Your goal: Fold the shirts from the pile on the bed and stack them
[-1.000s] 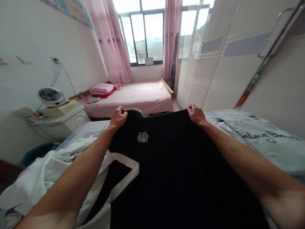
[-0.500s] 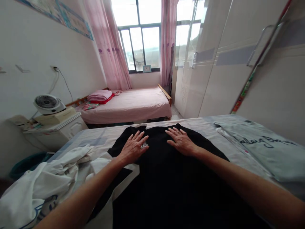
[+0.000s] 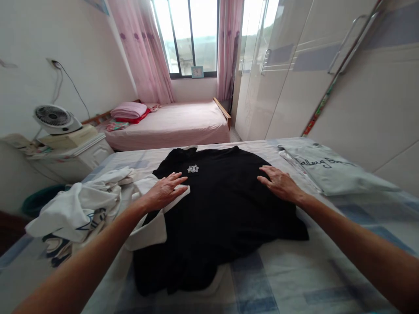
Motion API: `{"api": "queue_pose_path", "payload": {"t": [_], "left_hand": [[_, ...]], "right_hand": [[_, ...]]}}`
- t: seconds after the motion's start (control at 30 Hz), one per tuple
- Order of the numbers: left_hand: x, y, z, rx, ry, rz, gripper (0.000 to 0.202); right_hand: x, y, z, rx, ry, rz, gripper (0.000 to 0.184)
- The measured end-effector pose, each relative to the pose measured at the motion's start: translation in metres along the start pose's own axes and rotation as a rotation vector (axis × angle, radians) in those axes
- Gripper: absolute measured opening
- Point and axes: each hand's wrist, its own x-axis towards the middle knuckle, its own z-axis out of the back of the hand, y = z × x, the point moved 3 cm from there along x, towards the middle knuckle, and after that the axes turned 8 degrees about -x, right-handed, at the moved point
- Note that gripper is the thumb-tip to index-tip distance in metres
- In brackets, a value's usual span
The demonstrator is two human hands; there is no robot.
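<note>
A black shirt (image 3: 222, 205) with a small white emblem lies spread on the bed in front of me, its near hem bunched and uneven. My left hand (image 3: 166, 189), fingers stretched out, is at the shirt's left side, over a white collar-like strip (image 3: 153, 231). On the right edge of the shirt is my right hand (image 3: 278, 181), its fingers apart and holding nothing. Whether the palms press on the cloth cannot be made out.
Crumpled white clothes (image 3: 81, 205) lie to the left. A folded pale green garment (image 3: 334, 168) lies at the right on the checked sheet (image 3: 255, 283). Beyond are a pink bed (image 3: 176, 122), a fan (image 3: 55, 118) on a cabinet, and white wardrobes (image 3: 294, 87).
My hands have moved apart and nearer to me, toward the shirt's two sides. The view has tilted down, and the shirt's near hem now shows lying on the sheet.
</note>
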Motion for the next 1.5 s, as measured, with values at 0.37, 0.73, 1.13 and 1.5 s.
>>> {"api": "queue_pose_path", "payload": {"t": [0.37, 0.73, 1.13, 1.5], "left_hand": [[-0.077, -0.013, -0.020, -0.046, -0.024, 0.021, 0.054], [-0.047, -0.059, -0.059, -0.012, -0.145, -0.148, 0.051], [-0.053, -0.060, -0.045, -0.199, -0.165, -0.177, 0.042], [-0.110, -0.110, 0.011, -0.260, 0.292, -0.269, 0.034]], "right_hand": [[-0.065, -0.047, 0.010, 0.049, 0.073, -0.198, 0.031], [-0.052, -0.034, 0.004, -0.176, 0.052, -0.337, 0.023], [-0.056, -0.048, 0.013, -0.087, -0.030, -0.481, 0.027], [-0.138, -0.024, 0.039, 0.299, 0.454, -0.133, 0.043]]}}
